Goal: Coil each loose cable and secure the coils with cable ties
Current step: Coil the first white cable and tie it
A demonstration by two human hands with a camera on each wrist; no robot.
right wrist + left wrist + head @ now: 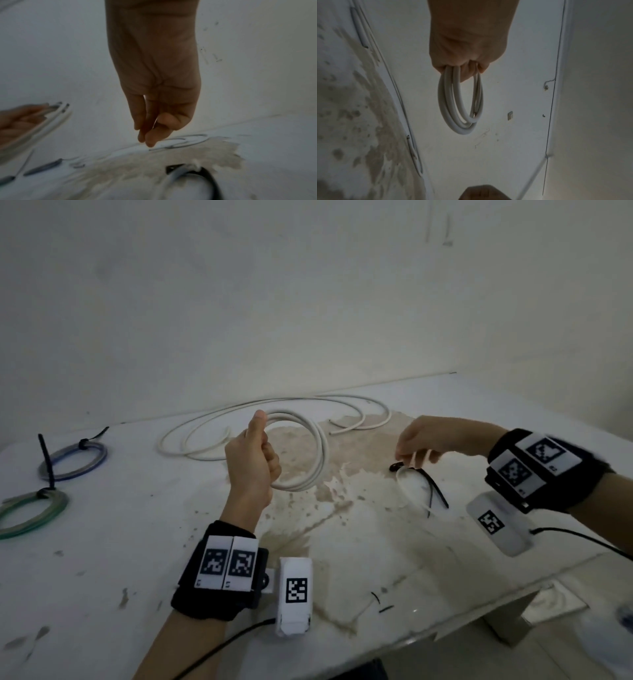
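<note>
Head cam: high, near side, looks fwd/down over table to far wall. Wrist cams: close along each hand, facing wall. All share stained table centre.

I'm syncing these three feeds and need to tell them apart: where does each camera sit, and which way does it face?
Head: worn on the head, looking forward and down at the stained white table; both hands and marker-tagged wristbands show.
Left wrist: on the left wrist, looking along the left hand, which grips the coiled white cable.
Right wrist: on the right wrist, looking along the right hand toward the table and a black cable tie.
Shared: all three views show the white coil; the right wrist view catches it blurred at its left edge.
</note>
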